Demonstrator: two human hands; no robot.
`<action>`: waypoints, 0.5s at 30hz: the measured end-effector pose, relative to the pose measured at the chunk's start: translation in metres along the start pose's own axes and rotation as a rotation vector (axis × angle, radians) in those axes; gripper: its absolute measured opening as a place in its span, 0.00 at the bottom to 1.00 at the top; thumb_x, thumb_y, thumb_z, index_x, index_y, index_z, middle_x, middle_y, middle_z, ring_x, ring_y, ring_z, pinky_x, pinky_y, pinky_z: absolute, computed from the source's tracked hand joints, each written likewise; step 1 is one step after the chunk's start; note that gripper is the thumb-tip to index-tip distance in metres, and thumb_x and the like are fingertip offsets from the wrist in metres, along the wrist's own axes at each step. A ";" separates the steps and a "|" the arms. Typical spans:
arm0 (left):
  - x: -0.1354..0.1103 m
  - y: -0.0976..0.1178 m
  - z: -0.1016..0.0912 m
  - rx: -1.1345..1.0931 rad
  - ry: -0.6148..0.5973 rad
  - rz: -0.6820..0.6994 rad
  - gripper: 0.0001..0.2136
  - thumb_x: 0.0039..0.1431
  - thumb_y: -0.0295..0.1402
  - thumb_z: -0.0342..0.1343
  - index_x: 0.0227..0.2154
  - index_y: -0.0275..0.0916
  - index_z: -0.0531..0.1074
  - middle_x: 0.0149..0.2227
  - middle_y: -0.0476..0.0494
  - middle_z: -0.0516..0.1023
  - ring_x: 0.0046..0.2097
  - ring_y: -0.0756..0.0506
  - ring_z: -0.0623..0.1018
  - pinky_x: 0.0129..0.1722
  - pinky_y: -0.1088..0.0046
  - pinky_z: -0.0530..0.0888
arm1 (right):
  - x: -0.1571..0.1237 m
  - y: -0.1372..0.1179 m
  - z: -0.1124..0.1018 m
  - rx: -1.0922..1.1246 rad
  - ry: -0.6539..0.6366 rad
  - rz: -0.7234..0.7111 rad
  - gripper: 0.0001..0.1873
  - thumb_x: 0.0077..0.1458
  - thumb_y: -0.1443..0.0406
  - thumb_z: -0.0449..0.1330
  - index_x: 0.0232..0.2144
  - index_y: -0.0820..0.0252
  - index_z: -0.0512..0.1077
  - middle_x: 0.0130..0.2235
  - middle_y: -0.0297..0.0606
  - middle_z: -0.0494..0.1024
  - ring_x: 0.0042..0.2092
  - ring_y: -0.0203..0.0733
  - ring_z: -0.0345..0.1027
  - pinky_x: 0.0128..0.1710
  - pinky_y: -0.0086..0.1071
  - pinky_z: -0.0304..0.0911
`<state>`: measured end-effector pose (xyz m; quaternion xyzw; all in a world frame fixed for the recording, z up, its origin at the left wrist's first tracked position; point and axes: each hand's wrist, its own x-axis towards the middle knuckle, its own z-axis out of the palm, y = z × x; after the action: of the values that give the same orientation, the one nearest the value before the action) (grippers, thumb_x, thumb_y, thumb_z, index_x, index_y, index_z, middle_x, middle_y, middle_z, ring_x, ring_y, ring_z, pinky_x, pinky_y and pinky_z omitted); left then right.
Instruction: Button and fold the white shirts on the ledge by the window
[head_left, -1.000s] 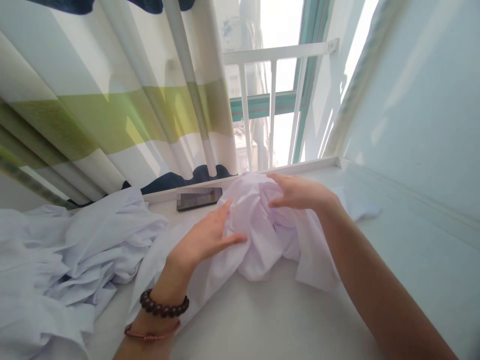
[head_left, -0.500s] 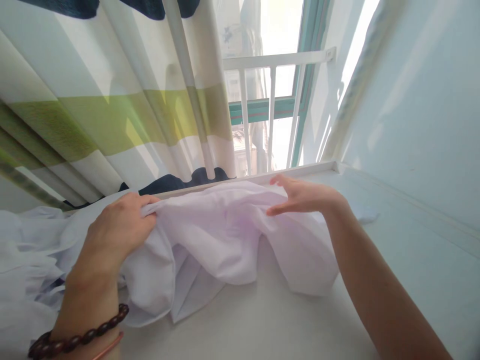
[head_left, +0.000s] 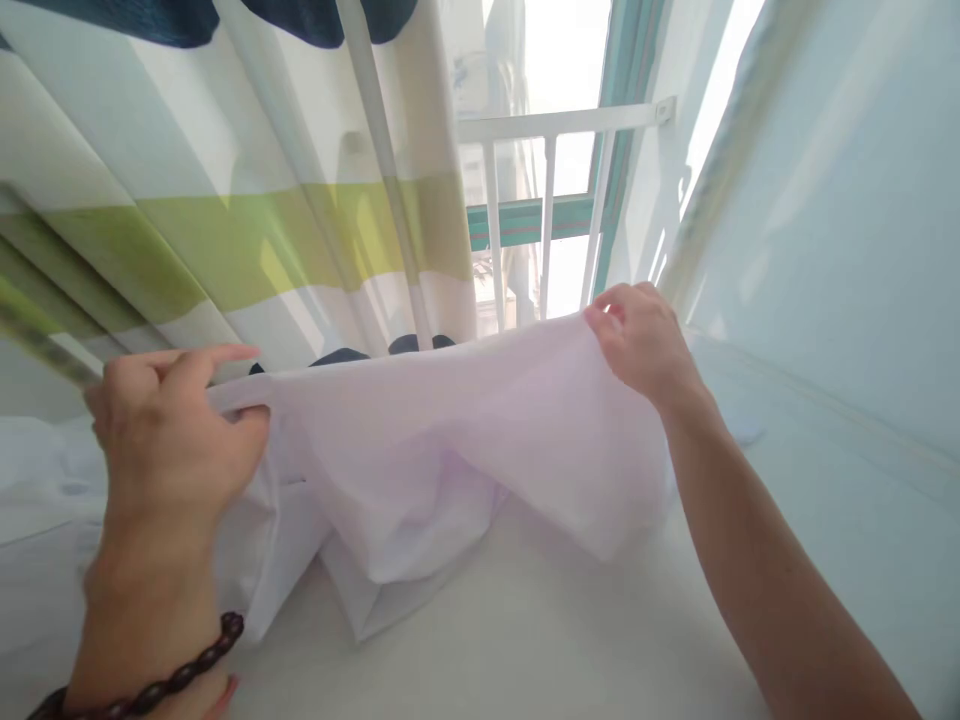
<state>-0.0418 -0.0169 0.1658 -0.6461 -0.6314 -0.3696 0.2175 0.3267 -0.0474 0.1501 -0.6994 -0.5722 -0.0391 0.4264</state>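
A thin white sheet (head_left: 465, 420) is drawn out between my two hands, its upper edge raised and almost straight. My left hand (head_left: 176, 420) has the left part of this edge between thumb and fingers, with the index finger stretched out over it. At the right end, my right hand (head_left: 637, 340) pinches the edge between thumb and fingertips. Loose folds hang from the edge, and the lower part rests on a pale flat surface (head_left: 525, 620). More white fabric (head_left: 45, 500) lies heaped at the far left, partly behind my left arm.
A curtain (head_left: 225, 240) with white, green and dark blue bands hangs behind the sheet. Beside it a white railing (head_left: 555, 125) crosses a green-framed window (head_left: 536, 215). A pale wall (head_left: 847, 220) rises at the right.
My right hand, apart from the sheet's edge before, now grips it and has moved up and to the right. My left hand has shifted left. The bunched edge is now stretched.
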 end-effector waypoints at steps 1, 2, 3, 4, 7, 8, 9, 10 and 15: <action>-0.002 0.010 0.000 0.011 -0.009 0.024 0.18 0.52 0.36 0.54 0.47 0.41 0.72 0.45 0.38 0.66 0.57 0.34 0.64 0.60 0.52 0.61 | -0.002 0.000 0.003 -0.032 -0.127 0.000 0.15 0.60 0.57 0.51 0.45 0.56 0.69 0.52 0.47 0.67 0.48 0.50 0.67 0.43 0.41 0.65; -0.004 0.018 0.000 -0.002 -0.067 0.056 0.18 0.52 0.36 0.54 0.46 0.41 0.72 0.44 0.39 0.66 0.54 0.35 0.67 0.58 0.54 0.64 | -0.004 -0.001 0.005 -0.058 -0.231 -0.011 0.15 0.59 0.57 0.53 0.47 0.55 0.69 0.54 0.47 0.64 0.50 0.50 0.66 0.43 0.41 0.65; -0.006 0.026 -0.001 -0.041 -0.180 0.096 0.15 0.53 0.36 0.54 0.44 0.41 0.71 0.42 0.41 0.68 0.50 0.38 0.70 0.54 0.58 0.68 | -0.005 -0.002 0.007 -0.077 -0.309 -0.031 0.17 0.57 0.57 0.55 0.48 0.54 0.68 0.55 0.46 0.64 0.51 0.51 0.66 0.43 0.41 0.65; -0.008 0.032 -0.001 -0.095 -0.342 0.149 0.12 0.54 0.37 0.53 0.42 0.41 0.71 0.39 0.43 0.70 0.45 0.41 0.72 0.49 0.63 0.71 | -0.007 -0.004 0.007 -0.089 -0.374 -0.060 0.17 0.57 0.57 0.55 0.47 0.53 0.69 0.54 0.45 0.65 0.51 0.50 0.66 0.42 0.40 0.66; -0.018 0.046 0.002 -0.252 -0.923 0.306 0.10 0.58 0.41 0.50 0.35 0.43 0.71 0.31 0.50 0.74 0.34 0.46 0.74 0.36 0.72 0.72 | -0.013 -0.017 0.007 -0.086 -0.654 -0.160 0.14 0.56 0.53 0.55 0.40 0.53 0.72 0.43 0.40 0.74 0.42 0.46 0.69 0.35 0.35 0.65; -0.022 0.049 0.005 -0.276 -1.052 0.338 0.11 0.58 0.43 0.50 0.36 0.44 0.72 0.32 0.49 0.76 0.35 0.45 0.75 0.37 0.72 0.72 | -0.016 -0.023 0.007 -0.086 -0.774 -0.192 0.14 0.56 0.52 0.55 0.38 0.53 0.73 0.40 0.39 0.75 0.39 0.45 0.70 0.32 0.34 0.63; -0.026 0.051 0.010 -0.284 -1.126 0.365 0.13 0.58 0.44 0.50 0.38 0.44 0.73 0.36 0.48 0.78 0.39 0.44 0.77 0.40 0.70 0.72 | -0.019 -0.029 0.008 -0.092 -0.878 -0.219 0.14 0.54 0.52 0.57 0.36 0.52 0.74 0.38 0.38 0.76 0.37 0.44 0.71 0.30 0.33 0.62; -0.030 0.052 0.016 -0.274 -1.145 0.384 0.15 0.57 0.44 0.52 0.42 0.43 0.74 0.42 0.46 0.79 0.44 0.42 0.77 0.46 0.67 0.72 | -0.022 -0.034 0.010 -0.096 -0.968 -0.238 0.14 0.53 0.52 0.59 0.35 0.52 0.75 0.37 0.37 0.77 0.36 0.43 0.71 0.29 0.32 0.62; -0.044 0.050 0.049 -0.126 -1.074 0.386 0.32 0.47 0.41 0.61 0.58 0.38 0.66 0.65 0.33 0.62 0.65 0.32 0.59 0.63 0.53 0.57 | -0.042 -0.053 0.035 -0.205 -1.235 -0.223 0.17 0.49 0.52 0.62 0.34 0.58 0.77 0.30 0.39 0.80 0.31 0.45 0.74 0.29 0.33 0.65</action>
<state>0.0200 -0.0145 0.1109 -0.8585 -0.5008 0.0198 -0.1089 0.2528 -0.0581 0.1350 -0.5666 -0.7755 0.2724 -0.0580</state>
